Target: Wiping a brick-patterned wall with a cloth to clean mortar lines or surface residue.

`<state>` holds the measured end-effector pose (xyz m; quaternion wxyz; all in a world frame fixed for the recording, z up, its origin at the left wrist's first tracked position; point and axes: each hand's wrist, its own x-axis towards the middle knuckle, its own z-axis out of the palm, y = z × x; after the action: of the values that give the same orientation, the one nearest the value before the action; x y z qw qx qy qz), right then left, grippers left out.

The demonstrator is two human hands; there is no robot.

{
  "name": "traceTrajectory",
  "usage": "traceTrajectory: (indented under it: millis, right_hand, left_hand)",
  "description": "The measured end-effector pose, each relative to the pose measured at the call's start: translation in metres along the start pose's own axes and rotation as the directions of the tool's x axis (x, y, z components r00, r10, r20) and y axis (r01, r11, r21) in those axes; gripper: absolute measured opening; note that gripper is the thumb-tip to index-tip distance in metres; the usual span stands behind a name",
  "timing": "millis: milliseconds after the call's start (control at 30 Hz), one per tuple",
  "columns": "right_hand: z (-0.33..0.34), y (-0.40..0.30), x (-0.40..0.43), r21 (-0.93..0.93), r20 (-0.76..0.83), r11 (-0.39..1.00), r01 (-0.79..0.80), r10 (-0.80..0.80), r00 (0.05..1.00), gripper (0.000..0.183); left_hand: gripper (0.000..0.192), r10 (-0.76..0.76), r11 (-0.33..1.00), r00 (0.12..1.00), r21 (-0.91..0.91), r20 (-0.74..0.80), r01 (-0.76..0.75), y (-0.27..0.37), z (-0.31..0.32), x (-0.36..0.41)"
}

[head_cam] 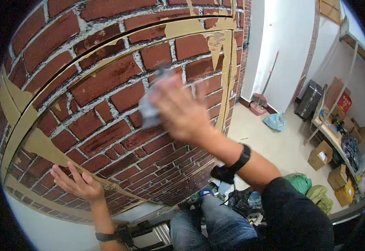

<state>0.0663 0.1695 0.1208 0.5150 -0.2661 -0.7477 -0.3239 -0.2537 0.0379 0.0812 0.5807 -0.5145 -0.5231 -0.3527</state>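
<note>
A panel covered in brick-pattern covering (pixel 105 72) stands close before me, with tan bare strips along its edges. My right hand (pixel 182 109) is against its middle, holding a grey cloth-like object (pixel 151 109). Both are blurred, so the object's exact kind is unclear. Lower on the left, my left hand (pixel 79 185) has its fingers spread beside a tan strip (pixel 46 146). Nothing is in that hand; whether its palm touches the panel I cannot tell. Torn tan patches (pixel 215 47) also show at the upper right corner.
Right of the panel, a broom and pink dustpan (pixel 258 103) lean by a white wall, near a blue plastic bag (pixel 274 121). A black case (pixel 308 100), a loaded shelf (pixel 330 130) and cardboard boxes (pixel 320 155) stand farther right. Green bags (pixel 298 183) and clutter lie near my legs.
</note>
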Motion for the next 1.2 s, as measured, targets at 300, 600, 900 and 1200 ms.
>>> traceTrajectory:
  millis: [300,600,900,1200]
  right_hand:
    - [-0.018,0.035,0.050,0.071,-0.256,0.858,-0.509,0.509,0.822,0.064]
    - [0.041,-0.156,0.048,0.282,-0.083,0.959,0.042,-0.019,0.996,0.055]
    - [0.044,-0.175,0.014,0.255,0.009,0.958,0.133,-0.140,0.990,0.054]
    - [0.012,-0.012,-0.095,-0.002,0.073,0.954,-0.301,0.300,0.951,0.085]
  left_hand:
    - [0.045,-0.023,0.999,0.999,-0.034,-0.039,0.021,0.005,0.001,0.004]
    - [0.043,-0.030,0.999,0.998,-0.028,-0.054,0.028,0.003,0.001,0.004]
    - [0.046,-0.155,0.983,0.988,-0.094,-0.002,0.155,-0.001,0.004,-0.005]
    - [0.042,-0.026,0.999,1.000,-0.024,-0.002,0.026,0.006,0.001,-0.001]
